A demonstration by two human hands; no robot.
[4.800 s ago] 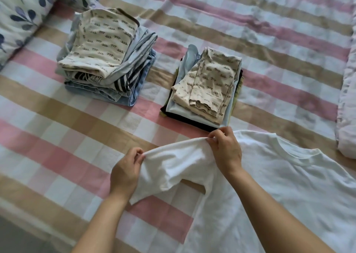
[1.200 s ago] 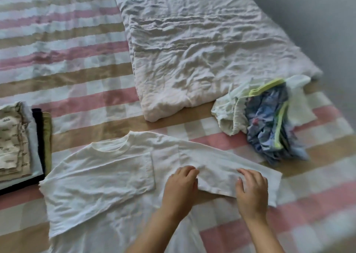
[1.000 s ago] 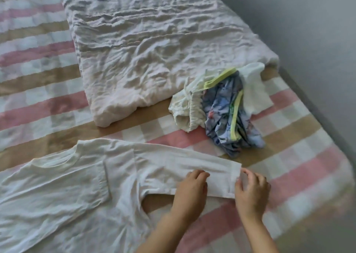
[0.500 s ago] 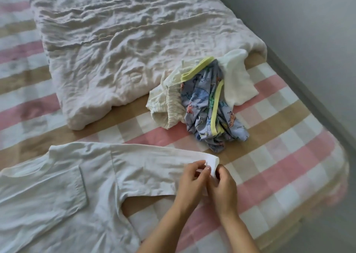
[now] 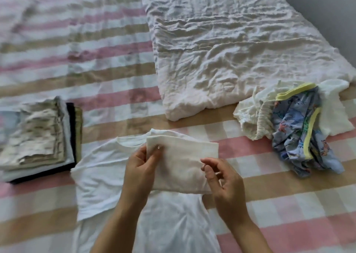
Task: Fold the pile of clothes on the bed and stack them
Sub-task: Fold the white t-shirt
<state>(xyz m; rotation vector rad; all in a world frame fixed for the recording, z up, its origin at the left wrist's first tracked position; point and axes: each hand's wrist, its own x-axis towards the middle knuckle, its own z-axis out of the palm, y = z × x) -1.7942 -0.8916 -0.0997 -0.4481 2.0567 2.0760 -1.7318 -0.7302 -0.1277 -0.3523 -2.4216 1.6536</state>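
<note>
Left hand pinches the cuff end of the sleeve. Right hand pinches the sleeve's near fold edge. Held taut between the two, the sleeve crosses the chest of the white shirt, presumably to narrow it to a rectangle. The shirt lies spread flat on the bed. Just left of the shirt is the folded stack. Right of the shirt, apart from it, is the unfolded pile. Beyond the shirt lies a crumpled quilt.
</note>
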